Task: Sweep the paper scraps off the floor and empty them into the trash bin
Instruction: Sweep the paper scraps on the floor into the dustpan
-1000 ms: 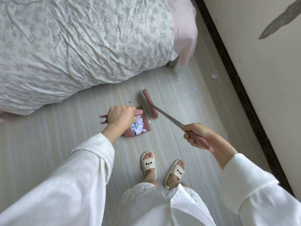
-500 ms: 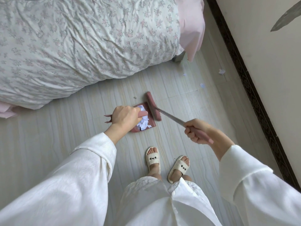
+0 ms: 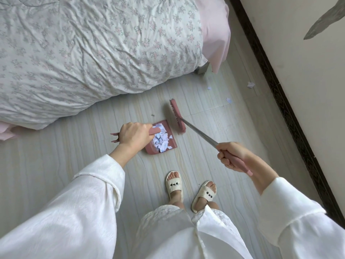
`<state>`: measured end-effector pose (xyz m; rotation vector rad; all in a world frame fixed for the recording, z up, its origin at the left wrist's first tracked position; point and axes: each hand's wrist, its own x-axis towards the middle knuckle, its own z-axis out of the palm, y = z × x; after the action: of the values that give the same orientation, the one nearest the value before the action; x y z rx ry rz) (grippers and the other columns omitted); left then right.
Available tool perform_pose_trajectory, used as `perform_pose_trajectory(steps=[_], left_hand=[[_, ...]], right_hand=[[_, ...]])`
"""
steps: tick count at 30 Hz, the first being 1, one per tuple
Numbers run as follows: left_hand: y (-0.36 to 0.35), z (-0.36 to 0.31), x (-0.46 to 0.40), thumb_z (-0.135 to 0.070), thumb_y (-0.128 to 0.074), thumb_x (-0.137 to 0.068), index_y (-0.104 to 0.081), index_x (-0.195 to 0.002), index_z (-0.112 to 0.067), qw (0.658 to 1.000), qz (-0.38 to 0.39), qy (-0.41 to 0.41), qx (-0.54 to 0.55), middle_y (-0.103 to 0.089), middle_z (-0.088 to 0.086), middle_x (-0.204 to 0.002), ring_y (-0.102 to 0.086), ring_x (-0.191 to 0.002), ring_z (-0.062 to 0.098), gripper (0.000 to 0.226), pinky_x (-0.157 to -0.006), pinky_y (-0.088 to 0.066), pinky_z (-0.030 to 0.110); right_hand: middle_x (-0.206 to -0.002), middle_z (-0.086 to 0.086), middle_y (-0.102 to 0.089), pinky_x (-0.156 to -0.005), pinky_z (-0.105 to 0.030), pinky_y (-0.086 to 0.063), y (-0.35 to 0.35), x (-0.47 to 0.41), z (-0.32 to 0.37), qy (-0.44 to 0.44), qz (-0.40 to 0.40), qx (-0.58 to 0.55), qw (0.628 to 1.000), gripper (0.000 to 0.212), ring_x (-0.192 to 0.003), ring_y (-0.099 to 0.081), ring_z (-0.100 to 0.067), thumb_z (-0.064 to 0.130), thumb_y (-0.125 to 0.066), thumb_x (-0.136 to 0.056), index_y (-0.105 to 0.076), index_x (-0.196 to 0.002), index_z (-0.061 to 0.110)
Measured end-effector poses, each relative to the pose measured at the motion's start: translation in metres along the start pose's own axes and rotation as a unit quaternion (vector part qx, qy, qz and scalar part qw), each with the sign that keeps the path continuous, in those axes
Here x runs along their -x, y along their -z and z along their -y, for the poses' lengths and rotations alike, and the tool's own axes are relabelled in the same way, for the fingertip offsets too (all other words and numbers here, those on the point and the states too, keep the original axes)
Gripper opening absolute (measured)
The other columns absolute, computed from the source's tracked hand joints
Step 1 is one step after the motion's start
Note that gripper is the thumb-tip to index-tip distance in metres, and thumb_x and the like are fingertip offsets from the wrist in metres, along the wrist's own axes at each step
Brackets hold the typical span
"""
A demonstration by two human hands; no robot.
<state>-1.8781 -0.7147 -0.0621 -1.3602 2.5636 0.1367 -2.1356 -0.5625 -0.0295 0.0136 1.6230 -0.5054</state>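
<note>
Paper scraps (image 3: 162, 140) lie heaped in the pink dustpan (image 3: 164, 146) at the centre of the frame, on the pale floor (image 3: 74, 139). At centre left, the left hand (image 3: 133, 136) is curled round the dustpan's handle (image 3: 155, 130), which rises over the pan. At centre right, the right hand (image 3: 231, 156) grips the pink end of the broom (image 3: 201, 136), fingers wrapped tight about it; the grey shaft slants up and left to the pink broom head (image 3: 177, 116), which sits just beside the dustpan's upper right edge. Whether the bristles touch the floor cannot be told. Both arms wear white sleeves (image 3: 84, 202).

Below the hands, two feet in cream slippers (image 3: 174, 186) stand on the floor near the dustpan. Three loose scraps (image 3: 229, 100) lie well apart from the pan, in the upper right, towards the dark skirting board (image 3: 280, 94). A bed (image 3: 84, 53) with a flowered quilt fills the upper left, with pink sheeting (image 3: 214, 28) hanging at its corner.
</note>
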Motion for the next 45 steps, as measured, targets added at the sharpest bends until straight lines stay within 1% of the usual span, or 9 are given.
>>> perform_pose_trajectory(steps=[4,12,15,20,28,32,39,43,45], left_hand=[[-0.002,-0.007,0.002,-0.044,-0.058,-0.084,-0.063,-0.085,-0.02,1.0,0.002,0.004,-0.005,-0.068,0.007,-0.076,-0.063,-0.077,0.03,0.025,-0.059,-0.031,0.028],[-0.002,-0.01,0.003,-0.042,-0.058,-0.084,-0.061,-0.083,-0.019,1.0,0.001,0.0,-0.001,-0.067,0.006,-0.073,-0.063,-0.073,0.029,0.023,-0.056,-0.032,0.027],[-0.001,-0.01,0.003,-0.044,-0.058,-0.085,-0.063,-0.084,-0.019,1.0,-0.006,0.017,0.012,-0.068,0.008,-0.073,-0.064,-0.072,0.031,0.026,-0.056,-0.032,0.027],[0.008,-0.026,-0.006,-0.049,-0.054,-0.087,-0.063,-0.08,-0.016,0.998,-0.018,0.049,0.042,-0.068,0.012,-0.073,-0.065,-0.071,0.033,0.034,-0.057,-0.034,0.029],[0.054,-0.095,-0.074,-0.042,-0.056,-0.084,-0.062,-0.082,-0.018,0.997,-0.033,0.028,0.069,-0.069,0.011,-0.077,-0.064,-0.075,0.033,0.025,-0.058,-0.032,0.029],[0.074,-0.142,-0.119,-0.04,-0.058,-0.083,-0.061,-0.08,-0.018,0.995,-0.05,-0.002,0.085,-0.069,0.013,-0.078,-0.064,-0.076,0.033,0.023,-0.058,-0.032,0.029],[0.1,-0.229,-0.223,-0.041,-0.055,-0.085,-0.061,-0.085,-0.017,0.992,-0.058,0.006,0.116,-0.069,0.015,-0.084,-0.064,-0.081,0.035,0.025,-0.061,-0.035,0.031],[0.107,-0.278,-0.285,-0.042,-0.056,-0.084,-0.062,-0.086,-0.017,0.993,-0.042,0.026,0.108,-0.069,0.016,-0.084,-0.064,-0.082,0.036,0.026,-0.063,-0.041,0.032],[0.105,-0.297,-0.304,-0.042,-0.058,-0.083,-0.061,-0.083,-0.017,0.994,-0.038,0.032,0.094,-0.069,0.016,-0.081,-0.064,-0.08,0.036,0.026,-0.06,-0.037,0.031]], right_hand=[[-0.055,-0.007,-0.051,-0.035,-0.017,-0.034,-0.034,-0.006,-0.01,0.012,-0.011,0.071,0.997,0.01,-0.033,-0.043,-0.012,0.009,-0.052,-0.091,-0.05,-0.082,0.006],[-0.046,-0.001,-0.048,-0.028,-0.014,-0.029,-0.015,0.006,-0.004,-0.031,0.095,0.044,0.994,0.024,-0.029,-0.04,-0.008,0.016,-0.045,-0.097,-0.045,-0.074,0.009],[-0.049,-0.003,-0.051,-0.03,-0.015,-0.033,-0.003,0.02,0.005,-0.007,0.065,0.097,0.993,0.009,-0.032,-0.042,-0.01,0.013,-0.05,-0.092,-0.052,-0.088,0.005],[-0.053,-0.005,-0.05,-0.03,-0.015,-0.032,0.024,0.047,0.027,0.008,0.022,0.103,0.994,0.006,-0.031,-0.041,-0.009,0.01,-0.051,-0.091,-0.051,-0.093,0.005],[-0.049,-0.005,-0.053,-0.031,-0.013,-0.032,0.105,0.073,0.05,0.061,-0.07,0.054,0.994,0.006,-0.029,-0.042,-0.01,0.009,-0.053,-0.088,-0.055,-0.09,0.004],[-0.049,-0.006,-0.053,-0.033,-0.014,-0.033,0.157,0.064,0.07,0.087,-0.115,0.009,0.99,0.014,-0.03,-0.042,-0.011,0.01,-0.054,-0.088,-0.051,-0.075,0.007],[-0.056,-0.011,-0.048,-0.034,-0.012,-0.031,0.268,0.012,0.128,0.11,-0.166,-0.066,0.978,0.026,-0.027,-0.039,-0.012,0.008,-0.053,-0.089,-0.046,-0.064,0.009],[-0.056,-0.012,-0.048,-0.034,-0.014,-0.03,0.342,-0.032,0.176,0.096,-0.195,-0.052,0.975,0.027,-0.026,-0.039,-0.014,0.005,-0.052,-0.089,-0.046,-0.063,0.006],[-0.056,-0.013,-0.047,-0.031,-0.012,-0.03,0.372,-0.053,0.198,0.089,-0.207,-0.037,0.974,0.027,-0.023,-0.038,-0.014,0.001,-0.05,-0.088,-0.045,-0.062,0.005]])
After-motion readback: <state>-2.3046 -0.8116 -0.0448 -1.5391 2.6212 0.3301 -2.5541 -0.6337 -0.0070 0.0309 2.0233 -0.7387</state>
